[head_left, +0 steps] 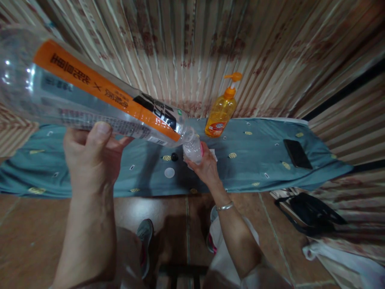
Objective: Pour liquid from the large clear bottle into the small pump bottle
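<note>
My left hand (93, 156) is closed around a large clear plastic bottle (99, 100) with an orange and silver label. The bottle is tipped, its neck pointing down to the right. Its mouth meets the top of a small clear container (192, 151), which my right hand (208, 166) grips over the table. Something pink shows beside the right fingers. Whether liquid is flowing cannot be made out. On the cloth below lie a black bottle cap (174, 157) and a round whitish lid (169, 173). A piece of white paper (213, 154) is partly hidden behind my right hand.
A pump bottle (220, 114) of orange liquid stands near the back of the green cloth-covered table (246, 160). To the right lies a black phone (297, 154). Pleated curtains (180, 60) hang behind. A black bag (313, 212) sits lower right.
</note>
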The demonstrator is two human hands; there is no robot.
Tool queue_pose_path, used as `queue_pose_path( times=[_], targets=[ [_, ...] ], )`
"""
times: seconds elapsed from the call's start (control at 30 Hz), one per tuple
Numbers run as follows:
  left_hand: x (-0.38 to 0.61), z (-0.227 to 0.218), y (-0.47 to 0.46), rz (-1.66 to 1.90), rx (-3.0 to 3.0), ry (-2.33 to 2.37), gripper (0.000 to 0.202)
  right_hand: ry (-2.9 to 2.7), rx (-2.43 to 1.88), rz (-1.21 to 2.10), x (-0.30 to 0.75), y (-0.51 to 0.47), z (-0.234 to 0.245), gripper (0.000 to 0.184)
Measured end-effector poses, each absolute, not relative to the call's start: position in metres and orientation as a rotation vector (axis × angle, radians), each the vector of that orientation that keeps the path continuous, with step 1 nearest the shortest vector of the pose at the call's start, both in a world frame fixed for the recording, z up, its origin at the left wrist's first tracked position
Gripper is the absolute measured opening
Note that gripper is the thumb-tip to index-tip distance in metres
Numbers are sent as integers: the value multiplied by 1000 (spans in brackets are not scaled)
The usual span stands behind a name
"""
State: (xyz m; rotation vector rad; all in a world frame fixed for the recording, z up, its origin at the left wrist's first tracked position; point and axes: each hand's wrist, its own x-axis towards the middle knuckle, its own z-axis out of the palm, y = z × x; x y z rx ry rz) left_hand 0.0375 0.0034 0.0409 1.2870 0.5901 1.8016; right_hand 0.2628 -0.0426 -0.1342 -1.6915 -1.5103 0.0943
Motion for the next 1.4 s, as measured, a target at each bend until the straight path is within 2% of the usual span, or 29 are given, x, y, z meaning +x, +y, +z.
queue_pose_path(
  times=[0.2, 0.4, 0.87, 1.07, 1.4],
  targets=[
    [38, 45, -2, 1765, 1299, 636, 52, -1511, -1682, 131, 263, -43, -132, 88],
    [41, 46, 0, 1820, 1272, 620, 69, -1508, -1681, 127, 262, -44, -131, 88],
    [42, 46, 1, 1828, 1291, 610, 64, -1532, -1684, 101, 263, -44, -135, 87],
    [42, 46, 0, 1844, 1297, 616, 77, -1544, -1669, 93, 263, -44, -135, 89],
    [43, 48, 0, 1846, 1328, 602, 78, -1559, -1670, 58, 263, -43, -137, 89]
  ],
)
